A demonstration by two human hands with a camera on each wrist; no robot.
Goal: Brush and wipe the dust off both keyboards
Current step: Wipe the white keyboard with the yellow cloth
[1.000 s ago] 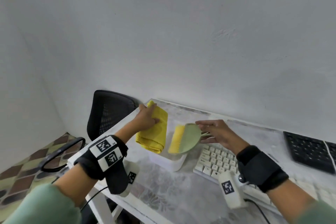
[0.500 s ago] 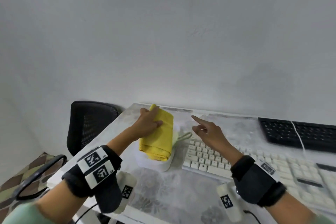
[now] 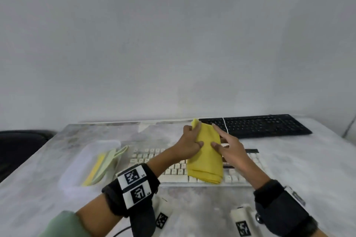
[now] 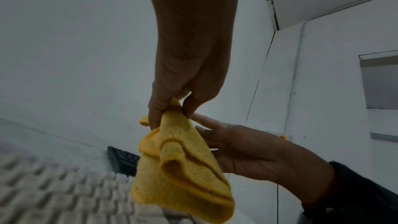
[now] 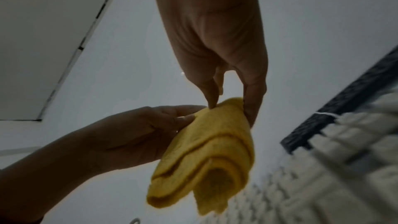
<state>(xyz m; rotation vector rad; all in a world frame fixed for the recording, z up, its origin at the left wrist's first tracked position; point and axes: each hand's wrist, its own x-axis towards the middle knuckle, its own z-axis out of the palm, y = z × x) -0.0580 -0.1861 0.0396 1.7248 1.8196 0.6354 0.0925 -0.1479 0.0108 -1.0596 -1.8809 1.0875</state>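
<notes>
Hands [image 3: 189,145] [image 3: 230,152] seemingly pinching yellow cloth [image 3: 207,158]

yellow cloth [image 3: 205,152] over white keyboard [image 3: 173,171]

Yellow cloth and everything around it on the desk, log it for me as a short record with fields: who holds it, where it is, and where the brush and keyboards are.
cloth: folded yellow microfibre cloth, held up over the white keyboard
left hand: left hand pinches the cloth's left edge
right hand: right hand touches the cloth's right edge, thumb on it
white keyboard: cream white keyboard, nearest the person
black keyboard: flat black keyboard, at the back right
brush: pale green brush with yellow bristles, lying in the clear plastic tray, left of the white keyboard
</notes>
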